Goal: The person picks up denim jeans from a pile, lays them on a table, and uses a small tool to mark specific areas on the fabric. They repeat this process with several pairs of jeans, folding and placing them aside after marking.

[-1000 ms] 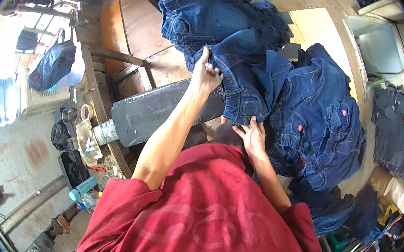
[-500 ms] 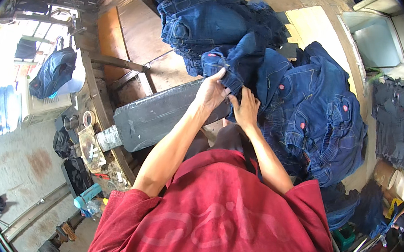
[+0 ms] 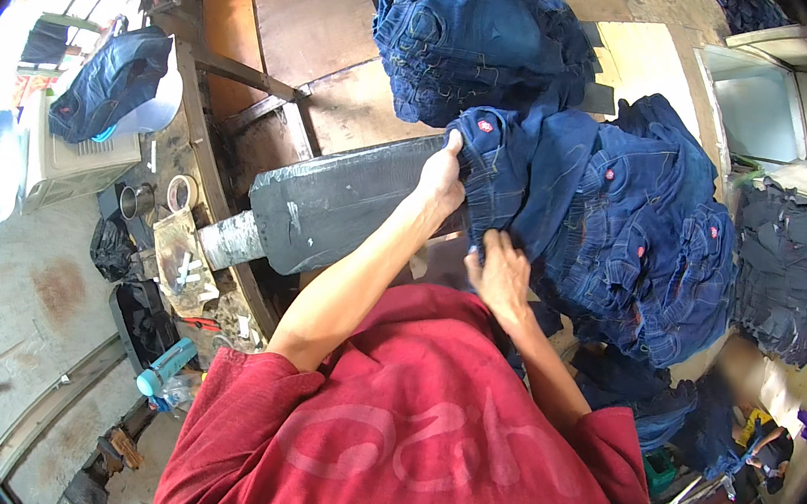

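A pair of dark blue denim pants (image 3: 499, 168) with a small red patch hangs at the right end of a long block wrapped in black plastic (image 3: 343, 209). My left hand (image 3: 443, 178) grips the garment's upper left edge, thumb up beside the patch. Lower down, my right hand (image 3: 502, 272) has its curled fingers on the near edge of the same pants, pinching the cloth. Right beside them lies a heap of similar denim pants (image 3: 642, 236) with red patches. Another denim pile (image 3: 480, 35) sits beyond my hands.
At left, a wooden bench edge (image 3: 217, 214) carries tape rolls (image 3: 182, 193) and a small board with white pieces (image 3: 185, 266). A turquoise bottle (image 3: 166, 367) stands below it. Dark garments (image 3: 792, 270) lie far right. Another person (image 3: 774, 449) is at the lower right rim.
The pants have been spread, with their patch moved right and turned up. My left hand has shifted right; my right hand has come down nearer to me and away from the left.
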Motion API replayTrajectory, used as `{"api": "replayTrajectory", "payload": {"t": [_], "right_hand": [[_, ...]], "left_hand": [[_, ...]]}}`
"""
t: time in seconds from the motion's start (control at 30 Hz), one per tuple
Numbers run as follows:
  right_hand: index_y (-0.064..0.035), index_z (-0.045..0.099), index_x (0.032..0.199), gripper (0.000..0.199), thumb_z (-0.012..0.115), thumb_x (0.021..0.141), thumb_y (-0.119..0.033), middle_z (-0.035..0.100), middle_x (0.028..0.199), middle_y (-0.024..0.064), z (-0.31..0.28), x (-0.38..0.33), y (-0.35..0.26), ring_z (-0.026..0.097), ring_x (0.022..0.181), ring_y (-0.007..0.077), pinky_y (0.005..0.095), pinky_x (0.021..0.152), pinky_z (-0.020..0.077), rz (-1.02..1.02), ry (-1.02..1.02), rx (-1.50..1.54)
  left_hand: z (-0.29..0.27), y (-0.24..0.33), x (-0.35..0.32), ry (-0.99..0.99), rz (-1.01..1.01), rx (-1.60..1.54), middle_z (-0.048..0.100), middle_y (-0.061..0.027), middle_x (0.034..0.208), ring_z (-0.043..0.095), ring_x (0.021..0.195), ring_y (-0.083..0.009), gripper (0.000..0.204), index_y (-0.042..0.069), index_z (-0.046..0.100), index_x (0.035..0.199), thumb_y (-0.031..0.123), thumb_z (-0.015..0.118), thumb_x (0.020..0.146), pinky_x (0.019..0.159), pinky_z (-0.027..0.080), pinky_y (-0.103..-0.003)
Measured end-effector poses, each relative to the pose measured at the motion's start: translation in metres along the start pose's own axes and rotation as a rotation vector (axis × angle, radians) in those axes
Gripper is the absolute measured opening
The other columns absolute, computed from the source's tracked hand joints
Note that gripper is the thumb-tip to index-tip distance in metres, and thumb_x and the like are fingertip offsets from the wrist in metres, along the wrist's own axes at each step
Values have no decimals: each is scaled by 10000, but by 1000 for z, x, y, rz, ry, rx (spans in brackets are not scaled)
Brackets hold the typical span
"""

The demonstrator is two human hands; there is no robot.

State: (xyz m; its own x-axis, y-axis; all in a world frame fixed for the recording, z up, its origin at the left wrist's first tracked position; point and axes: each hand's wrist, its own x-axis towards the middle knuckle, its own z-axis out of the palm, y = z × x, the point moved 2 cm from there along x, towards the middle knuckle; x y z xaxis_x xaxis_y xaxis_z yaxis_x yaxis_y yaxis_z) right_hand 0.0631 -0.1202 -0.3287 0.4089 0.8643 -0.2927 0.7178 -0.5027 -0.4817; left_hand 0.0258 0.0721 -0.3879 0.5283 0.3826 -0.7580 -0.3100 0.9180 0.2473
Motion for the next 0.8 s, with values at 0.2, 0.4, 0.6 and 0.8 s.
{"api": "replayTrajectory", "payload": {"t": [0.2, 0.4, 0.6, 0.8], "right_hand": [[-22, 623, 1131, 368, 631, 1039, -378, 742, 1099, 261, 38, 11, -99, 719, 969, 491, 590, 826, 578, -183, -428, 230], [-59, 680, 1313, 485, 633, 1054, -466, 716, 1254, 199, 64, -1, -150, 660, 1229, 393, 515, 1048, 514, -480, -471, 335], [-85, 727, 1193, 333, 662, 1062, -384, 761, 1139, 140, 75, -60, -92, 729, 1069, 347, 458, 931, 576, 28, 31, 616], [-121, 708, 1258, 457, 568, 1068, -513, 773, 1086, 250, 97, -153, 37, 738, 1059, 460, 575, 938, 572, 540, -50, 354]], "left_hand": [[-84, 79, -63, 192, 160, 30, 619, -148, 1532, 600, 1381, -312, 522, 10, 588, 1493, 398, 511, 1152, 1244, 412, -472], [-189, 159, -112, 92, 160, 114, 584, -159, 1571, 570, 1419, -380, 575, 45, 511, 1564, 440, 499, 1146, 1226, 422, -585], [-207, 181, -104, 203, -4, 341, 600, -142, 1557, 533, 1452, -337, 648, 39, 531, 1562, 474, 620, 1090, 1236, 404, -551], [-200, 186, -126, 194, 242, 471, 625, -186, 1508, 569, 1394, -335, 600, -13, 565, 1512, 384, 668, 1074, 1256, 369, -482]]}}
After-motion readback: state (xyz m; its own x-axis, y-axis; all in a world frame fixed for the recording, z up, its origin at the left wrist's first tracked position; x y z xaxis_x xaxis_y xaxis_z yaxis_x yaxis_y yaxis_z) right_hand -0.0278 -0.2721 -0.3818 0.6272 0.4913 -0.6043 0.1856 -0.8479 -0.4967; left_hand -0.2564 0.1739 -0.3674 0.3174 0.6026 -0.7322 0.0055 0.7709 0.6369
